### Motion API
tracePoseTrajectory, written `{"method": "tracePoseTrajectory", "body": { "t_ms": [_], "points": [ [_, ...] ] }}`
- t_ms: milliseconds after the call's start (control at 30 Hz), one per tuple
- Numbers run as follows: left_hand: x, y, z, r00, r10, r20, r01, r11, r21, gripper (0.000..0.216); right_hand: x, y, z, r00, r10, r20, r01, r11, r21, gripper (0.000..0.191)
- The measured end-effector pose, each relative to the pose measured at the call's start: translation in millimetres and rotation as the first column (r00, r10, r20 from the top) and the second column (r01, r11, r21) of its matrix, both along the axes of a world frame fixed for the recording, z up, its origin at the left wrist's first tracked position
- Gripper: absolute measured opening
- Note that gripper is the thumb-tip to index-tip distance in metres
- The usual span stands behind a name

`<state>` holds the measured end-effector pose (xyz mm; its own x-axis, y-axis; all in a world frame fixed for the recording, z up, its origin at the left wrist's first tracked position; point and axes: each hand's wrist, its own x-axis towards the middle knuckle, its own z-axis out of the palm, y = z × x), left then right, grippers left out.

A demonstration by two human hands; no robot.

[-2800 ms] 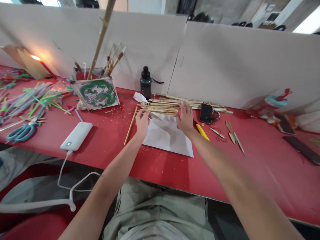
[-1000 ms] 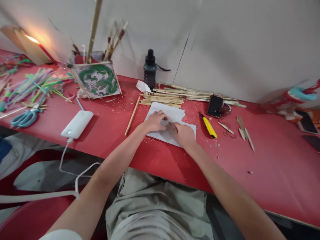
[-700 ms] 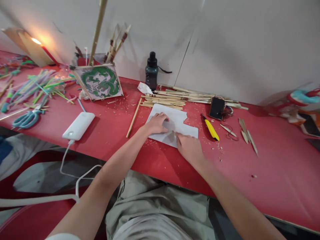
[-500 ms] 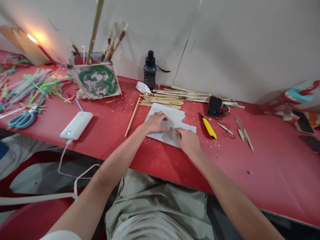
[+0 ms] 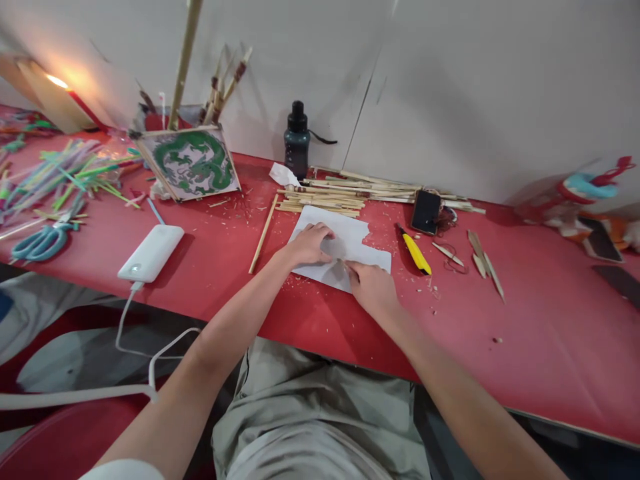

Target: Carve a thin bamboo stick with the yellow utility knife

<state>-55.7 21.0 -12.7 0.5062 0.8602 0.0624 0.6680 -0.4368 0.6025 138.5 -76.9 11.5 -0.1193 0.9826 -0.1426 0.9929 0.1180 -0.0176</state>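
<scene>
A sheet of white paper (image 5: 320, 219) with a notched right side lies on the table before me. My left hand (image 5: 311, 245) rests on it, palm down, thumb and fingers apart. Just to its right, my right hand (image 5: 374, 287) is closed low over the paper, fingertips pinched on a small tan stick-like piece (image 5: 342, 263). Most of that piece is hidden by the fingers, and its exact kind is unclear. The two hands' fingertips are close together.
Bamboo sticks (image 5: 320, 200) lie behind the paper, beside a dark bottle (image 5: 297, 143). Rightward are a yellow utility knife (image 5: 416, 253) and a phone (image 5: 426, 212). Leftward sit a white power bank (image 5: 153, 253), blue scissors (image 5: 43, 241), a dragon-painted holder (image 5: 193, 163) and a lit candle (image 5: 83, 107).
My right hand's fingertips have shifted slightly left, nearer my left hand, covering more of the small tan piece. My left hand stays nearly in place. The whole view has shifted a little.
</scene>
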Motion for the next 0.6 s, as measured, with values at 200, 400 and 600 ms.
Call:
{"method": "tracePoseTrajectory", "body": {
  "t_ms": [200,400,600],
  "points": [
    [-0.1,-4.6,3.4,0.997,0.045,0.064,-0.041,0.997,-0.061,0.077,-28.2,38.8,6.8,1.0,0.02,0.011,-0.02,0.999,0.043,0.047],
    [-0.6,-4.9,0.6,0.994,0.048,0.1,-0.043,0.998,-0.049,0.068,-9.1,-3.8,9.6,0.997,0.071,0.042,-0.07,0.997,-0.033,0.049],
    [-1.8,-3.6,-1.4,0.993,0.04,0.107,-0.037,0.999,-0.037,0.066,-28.7,18.6,13.1,0.992,0.075,0.1,-0.075,0.997,-0.012,0.047]
  ]
}}
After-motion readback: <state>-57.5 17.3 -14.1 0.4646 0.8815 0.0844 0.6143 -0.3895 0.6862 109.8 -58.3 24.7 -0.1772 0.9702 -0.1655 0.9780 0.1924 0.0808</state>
